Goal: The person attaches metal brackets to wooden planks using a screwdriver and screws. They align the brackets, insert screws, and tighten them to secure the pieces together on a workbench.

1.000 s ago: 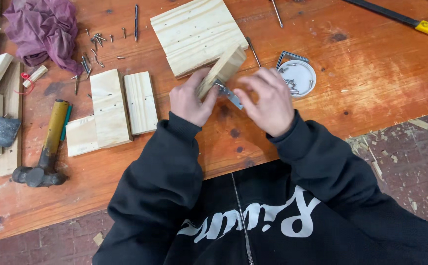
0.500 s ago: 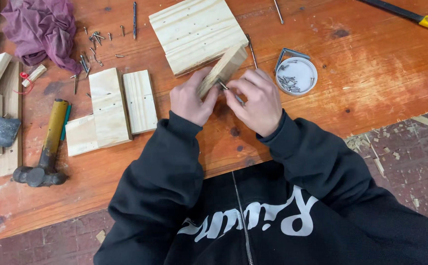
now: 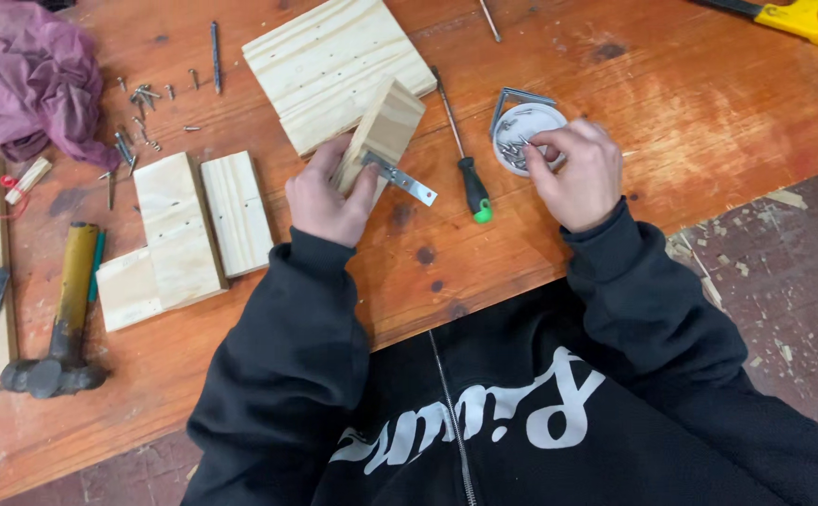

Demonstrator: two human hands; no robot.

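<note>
My left hand (image 3: 329, 192) grips a small pale wooden block (image 3: 386, 131), tilted up off the reddish workbench (image 3: 690, 122). A flat metal bracket (image 3: 404, 178) sticks out from the block's lower face by my thumb. My right hand (image 3: 573, 169) rests at a small white dish (image 3: 526, 126) of screws, with its fingertips pinched among them. Between the two hands lies a screwdriver (image 3: 465, 164) with a black and green handle.
A square pine board (image 3: 329, 61) lies behind the block. Pine pieces (image 3: 184, 230) and a hammer (image 3: 67, 314) lie at left, with loose screws (image 3: 137, 122) and a purple cloth (image 3: 25, 70) behind them. A yellow tool (image 3: 807, 17) is at top right.
My right hand has left the block and bracket and moved right to the dish of screws. The screwdriver it hid now shows. My left hand still holds the block.
</note>
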